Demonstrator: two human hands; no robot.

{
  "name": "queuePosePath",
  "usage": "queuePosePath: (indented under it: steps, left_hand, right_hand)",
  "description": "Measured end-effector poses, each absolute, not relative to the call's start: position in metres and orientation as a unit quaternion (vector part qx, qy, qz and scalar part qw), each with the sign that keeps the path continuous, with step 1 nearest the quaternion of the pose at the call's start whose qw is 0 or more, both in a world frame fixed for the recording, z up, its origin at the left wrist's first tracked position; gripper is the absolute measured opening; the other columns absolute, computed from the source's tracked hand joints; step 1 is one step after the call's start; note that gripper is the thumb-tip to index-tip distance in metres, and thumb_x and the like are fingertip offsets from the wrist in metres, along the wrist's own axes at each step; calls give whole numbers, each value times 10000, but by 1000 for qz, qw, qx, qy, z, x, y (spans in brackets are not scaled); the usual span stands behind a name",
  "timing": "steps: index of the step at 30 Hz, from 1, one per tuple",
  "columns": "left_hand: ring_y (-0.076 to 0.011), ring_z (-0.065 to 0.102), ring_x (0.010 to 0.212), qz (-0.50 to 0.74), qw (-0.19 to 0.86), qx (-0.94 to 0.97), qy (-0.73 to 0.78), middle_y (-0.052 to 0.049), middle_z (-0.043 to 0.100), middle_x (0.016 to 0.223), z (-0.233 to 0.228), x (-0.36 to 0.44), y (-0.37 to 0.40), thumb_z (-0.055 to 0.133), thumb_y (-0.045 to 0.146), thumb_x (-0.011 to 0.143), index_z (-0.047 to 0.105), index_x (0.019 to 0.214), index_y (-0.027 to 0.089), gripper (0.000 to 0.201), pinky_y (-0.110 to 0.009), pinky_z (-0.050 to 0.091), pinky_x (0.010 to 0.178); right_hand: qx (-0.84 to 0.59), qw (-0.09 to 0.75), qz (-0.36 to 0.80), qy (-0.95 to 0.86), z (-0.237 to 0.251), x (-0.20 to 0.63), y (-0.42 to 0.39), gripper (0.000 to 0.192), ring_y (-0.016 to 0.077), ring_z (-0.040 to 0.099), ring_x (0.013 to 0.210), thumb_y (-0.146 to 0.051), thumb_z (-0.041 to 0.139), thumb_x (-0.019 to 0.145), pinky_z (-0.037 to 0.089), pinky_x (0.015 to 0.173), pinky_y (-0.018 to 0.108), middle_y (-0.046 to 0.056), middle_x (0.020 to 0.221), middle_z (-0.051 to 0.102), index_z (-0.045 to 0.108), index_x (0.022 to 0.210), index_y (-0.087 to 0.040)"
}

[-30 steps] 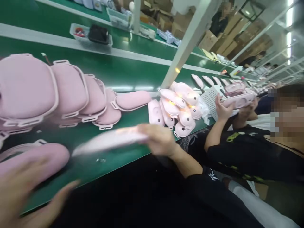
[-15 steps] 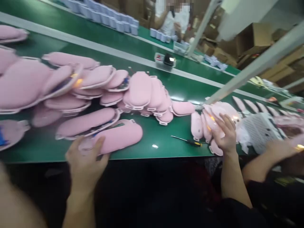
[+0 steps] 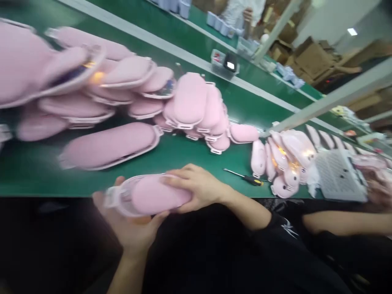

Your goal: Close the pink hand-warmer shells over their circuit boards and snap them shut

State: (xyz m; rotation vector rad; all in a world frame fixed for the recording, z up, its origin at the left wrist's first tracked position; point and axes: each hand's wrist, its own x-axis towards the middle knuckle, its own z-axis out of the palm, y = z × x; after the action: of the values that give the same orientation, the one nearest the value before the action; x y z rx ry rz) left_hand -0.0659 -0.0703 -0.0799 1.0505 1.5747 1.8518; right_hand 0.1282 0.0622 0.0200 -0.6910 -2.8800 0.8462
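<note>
Both my hands hold one pink oval plastic casing (image 3: 153,196) just over the front edge of the green bench (image 3: 190,159). My left hand (image 3: 131,228) is closed around its left end, where a whitish rim and loop stick out. My right hand (image 3: 196,188) wraps over the right end from above. A larger pink casing (image 3: 110,145) lies on the bench behind my left hand. Beyond it a pile of similar casings (image 3: 190,98) spreads across the bench, some with wires or circuit parts showing. Right of my right hand lies a screwdriver (image 3: 245,177) with a black and yellow handle.
At the right are a heap of pink casings with lit spots (image 3: 288,159) and a grey perforated panel (image 3: 339,173). A co-worker's arm (image 3: 346,222) reaches in there. A slanted metal post (image 3: 324,98) crosses the bench. Behind stands a clear bin (image 3: 223,65).
My right hand has left the heap at the right and now grips the casing with my left hand. The casing has been lifted off the bench towards me. The view has shifted.
</note>
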Motion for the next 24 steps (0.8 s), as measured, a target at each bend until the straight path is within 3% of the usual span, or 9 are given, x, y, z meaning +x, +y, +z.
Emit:
queuePosePath:
  steps: [3,8,12,17,21,24]
  left_hand:
    - [-397,609,1609,721,315,312,533,-156,659,1663,-78,-38,-67,1029,787,734,497,1683,355,1171,-624,475,1399]
    - [-389,618,1620,724,362,300,505,-115,619,1742,-65,-29,-66,1081,682,719,541,1701,418,1151,-554,523,1370]
    - [-370,733,1480,723,393,304,480,-122,736,1587,-54,-38,-61,1142,540,671,606,1678,374,1152,-512,605,1281]
    - [-362,810,1338,751,403,271,448,-137,789,1483,-43,-44,-55,1131,671,630,746,1510,296,1032,-475,671,1185]
    - [-401,849,1248,744,450,235,434,-171,833,1382,-39,-45,-52,1066,763,684,713,1553,277,1057,-565,691,1151]
    - [-434,804,1362,737,463,215,443,-183,810,1459,-41,-37,-50,1026,838,683,641,1635,306,1156,-627,639,1231]
  right_hand:
    - [-214,75,336,-914,15,133,57,969,287,691,1495,-670,879,1002,474,1328,436,144,1763,651,498,1800,-275]
    - [-223,177,457,-843,13,145,64,1083,317,748,1418,-718,960,901,539,1270,455,172,1615,765,545,1781,-244]
    - [-207,171,532,-803,18,159,78,1003,315,779,1371,-728,942,912,569,1235,440,130,1614,775,599,1754,-301]
    - [-208,192,609,-741,15,166,87,985,354,732,1505,-754,967,859,537,1298,454,120,1674,737,683,1685,-299]
    - [-237,236,676,-656,11,164,87,1028,377,756,1449,-896,837,895,623,1195,488,167,1605,762,684,1666,-233]
    - [-252,224,596,-729,15,156,75,1059,403,685,1545,-908,822,901,550,1305,580,190,1718,671,626,1711,-254]
